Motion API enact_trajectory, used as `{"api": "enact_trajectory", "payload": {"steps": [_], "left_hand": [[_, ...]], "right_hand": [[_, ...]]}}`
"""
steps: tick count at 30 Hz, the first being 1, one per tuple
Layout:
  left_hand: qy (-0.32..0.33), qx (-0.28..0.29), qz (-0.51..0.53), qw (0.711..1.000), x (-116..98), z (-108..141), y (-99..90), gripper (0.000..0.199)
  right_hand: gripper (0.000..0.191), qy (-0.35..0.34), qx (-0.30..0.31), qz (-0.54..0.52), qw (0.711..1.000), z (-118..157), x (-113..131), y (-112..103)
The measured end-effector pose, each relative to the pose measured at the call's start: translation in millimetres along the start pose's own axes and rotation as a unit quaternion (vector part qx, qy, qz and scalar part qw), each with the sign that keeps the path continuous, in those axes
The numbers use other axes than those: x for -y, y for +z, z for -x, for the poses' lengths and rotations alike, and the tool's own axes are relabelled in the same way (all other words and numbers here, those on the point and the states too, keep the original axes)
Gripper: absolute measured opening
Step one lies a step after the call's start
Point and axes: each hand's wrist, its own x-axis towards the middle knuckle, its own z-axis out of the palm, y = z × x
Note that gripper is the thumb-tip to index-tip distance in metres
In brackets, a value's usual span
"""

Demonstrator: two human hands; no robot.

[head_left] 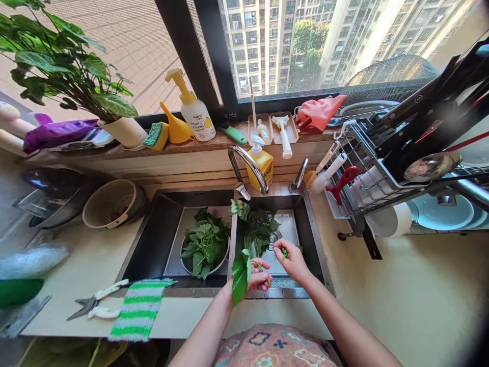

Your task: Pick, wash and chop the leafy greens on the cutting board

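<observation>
The left hand (260, 276) is positioned over the front of the right basin (289, 224); its grip is clamped on a leafy sprig (240, 278), leaf directed toward the divider (233, 239). The right hand (293, 262) is just beside it, thumb and fingers together on green stem pieces (283, 251). Loose greens (260, 229) lie in the right basin. A bowl (224, 262) of leaves (206, 239) stands in the left basin (141, 255). White-handled shears (89, 305) and a striped cloth (137, 311) rest on the surface (183, 316), left of the hands.
</observation>
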Motion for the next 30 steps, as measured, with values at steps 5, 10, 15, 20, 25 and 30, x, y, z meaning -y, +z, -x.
{"api": "enact_trajectory", "payload": {"steps": [5, 10, 15, 20, 25, 30], "left_hand": [[-0.003, -0.055, 0.037, 0.998, -8, 3, 1.9, 0.032], [0.016, -0.083, 0.047, 0.995, -14, 3, -0.6, 0.034], [0.021, -0.081, 0.028, 0.996, -17, 3, 1.1, 0.030], [0.022, -0.073, 0.026, 0.997, -14, 1, 2.3, 0.029], [0.011, -0.071, 0.059, 0.996, -8, -1, 3.7, 0.030], [0.002, -0.061, 0.065, 0.996, -9, 0, 7.4, 0.031]], "right_hand": [[0.019, 0.033, 0.049, -0.085, 0.995, -2, 2, -7], [0.011, -0.045, 0.138, -0.001, 0.989, 16, 18, -7], [0.011, -0.069, 0.138, 0.017, 0.988, 21, 22, -5], [0.012, -0.076, 0.146, 0.025, 0.986, 23, 16, -4], [0.014, -0.077, 0.138, 0.017, 0.987, 26, 13, 1], [0.012, -0.092, 0.122, 0.028, 0.988, 31, 13, 8]]}}
